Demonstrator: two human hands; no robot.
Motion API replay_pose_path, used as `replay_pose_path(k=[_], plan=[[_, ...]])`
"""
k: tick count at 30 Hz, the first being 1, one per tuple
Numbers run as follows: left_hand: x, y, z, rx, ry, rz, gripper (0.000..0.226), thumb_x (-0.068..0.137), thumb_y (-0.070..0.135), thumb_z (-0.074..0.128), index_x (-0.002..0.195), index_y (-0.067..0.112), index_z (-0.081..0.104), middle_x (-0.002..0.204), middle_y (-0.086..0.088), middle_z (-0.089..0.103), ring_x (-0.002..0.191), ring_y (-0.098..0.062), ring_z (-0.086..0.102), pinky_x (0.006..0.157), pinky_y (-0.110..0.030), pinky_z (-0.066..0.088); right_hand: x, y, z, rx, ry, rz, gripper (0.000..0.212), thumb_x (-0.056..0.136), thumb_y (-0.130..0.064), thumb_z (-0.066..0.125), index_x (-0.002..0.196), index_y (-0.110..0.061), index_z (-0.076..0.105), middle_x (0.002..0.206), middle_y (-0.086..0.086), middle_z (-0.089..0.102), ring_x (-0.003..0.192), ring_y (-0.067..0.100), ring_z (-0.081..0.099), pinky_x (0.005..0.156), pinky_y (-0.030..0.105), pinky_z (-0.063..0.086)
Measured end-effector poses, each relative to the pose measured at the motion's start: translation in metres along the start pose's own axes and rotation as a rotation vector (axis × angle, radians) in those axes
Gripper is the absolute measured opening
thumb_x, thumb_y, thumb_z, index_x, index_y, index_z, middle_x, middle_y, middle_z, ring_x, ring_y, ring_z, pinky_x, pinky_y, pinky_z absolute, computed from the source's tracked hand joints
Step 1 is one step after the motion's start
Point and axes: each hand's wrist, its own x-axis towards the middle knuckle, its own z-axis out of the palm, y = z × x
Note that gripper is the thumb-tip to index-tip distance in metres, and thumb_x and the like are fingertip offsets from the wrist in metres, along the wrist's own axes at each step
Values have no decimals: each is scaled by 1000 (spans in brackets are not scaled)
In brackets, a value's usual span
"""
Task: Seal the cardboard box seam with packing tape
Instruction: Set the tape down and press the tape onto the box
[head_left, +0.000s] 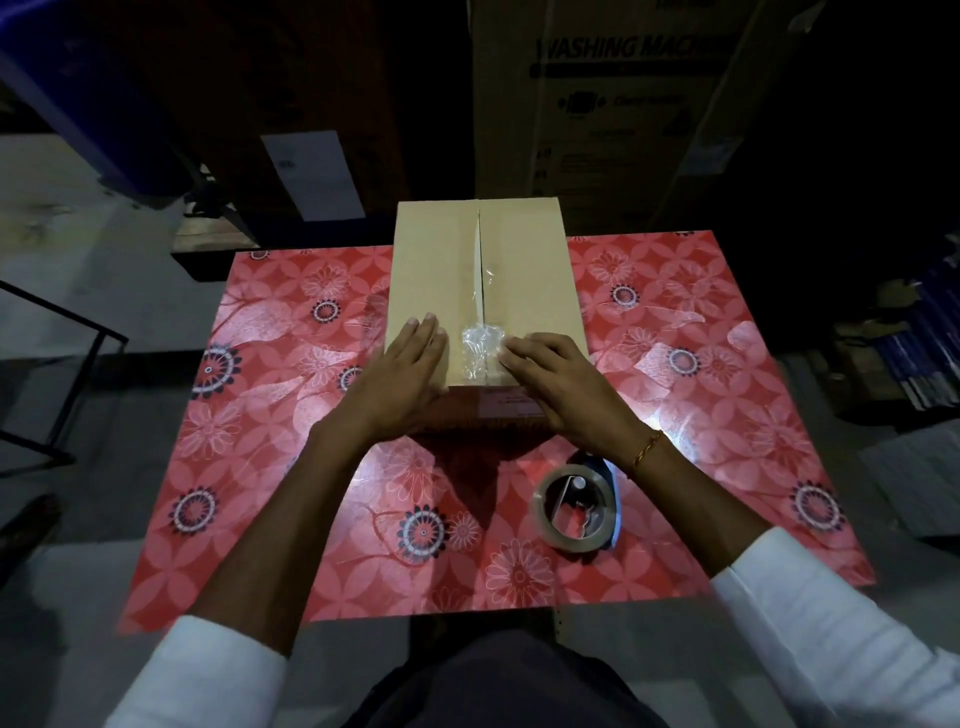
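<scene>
Your left hand (410, 371) lay flat and open on the near left part of the plain brown cardboard box (441, 270), fingers stretched forward, gripping nothing. The box sat at the far middle of the red table covering printed with white and dark flowers (260, 467), its far end reaching past the covering's edge. Down the middle of the box top ran the seam between the two flaps (478, 260), gaping slightly, with a strip of clear packing tape (482, 348) wrinkled and bunched over its near end, between your two hands. Your right hand (561, 379) pressed down just right of that bunched tape, fingertips (511, 349) touching its edge, palm flat and not closed around anything. A thin gold bracelet (647, 449) circled your right wrist. Below that wrist, near the covering's front right, the brownish roll of packing tape on its blue-handled dispenser (576, 512) rested on the covering, well apart from the box.
</scene>
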Motion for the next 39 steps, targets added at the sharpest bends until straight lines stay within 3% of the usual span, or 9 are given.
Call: replay_pose_path(k=[7,12,15,19,21,26,29,35,39], plan=[[-1,57,-20,84,66,-242,64,90,10,52,150,5,29,164,-11,16,151,-27,17,121,-51,13,-9,-5,-21,346,205,247,27,92,-8,64,118,-6,68,118,7,66,110,25,59,94,38,49],[-13,80,5,8,521,-366,22,86,16,57,102,8,69,134,-9,60,140,-31,37,111,-47,27,-63,-3,-18,479,385,549,21,98,-10,59,117,-10,65,109,4,61,97,21,61,80,31,54],[-20,105,19,-86,748,-200,12,88,20,58,86,9,63,100,-8,65,97,-29,54,80,-42,41,-99,-3,-1,520,299,758,23,98,-10,58,120,-8,63,112,8,60,95,21,63,77,25,54],[-23,139,49,-271,572,-40,21,90,28,60,74,15,54,72,-4,59,69,-27,54,62,-36,39,-129,-3,24,509,185,903,25,96,-17,63,120,-11,63,112,3,56,95,22,64,77,24,54],[-19,147,70,-350,430,-85,23,92,31,55,75,15,57,76,-4,61,74,-27,57,63,-38,43,-138,-6,31,491,127,893,34,94,-21,65,126,-14,59,114,-2,51,98,20,62,82,33,55],[-10,147,116,-478,93,-245,26,95,33,48,105,15,63,104,-10,67,97,-31,63,76,-36,48,-153,-16,45,520,-84,881,72,89,-32,69,150,-20,34,125,-1,48,112,15,51,86,28,44],[-9,148,121,-628,-13,-338,25,97,35,50,99,13,63,99,-10,70,94,-30,65,67,-29,37,-150,-12,51,473,-126,895,57,92,-24,63,144,-14,43,121,3,54,109,20,53,80,24,37],[-12,148,99,-817,3,-345,32,92,50,55,96,20,66,95,-2,73,91,-20,68,74,-29,47,-150,-1,44,749,-8,957,33,93,-27,65,126,-21,60,111,-4,68,101,16,67,85,37,56],[-10,158,58,-808,298,-188,38,92,49,52,86,16,70,82,2,68,78,-16,62,71,-34,47,-142,-3,11,1089,121,897,26,98,-15,61,123,-22,63,112,-5,73,105,14,70,82,25,57]])
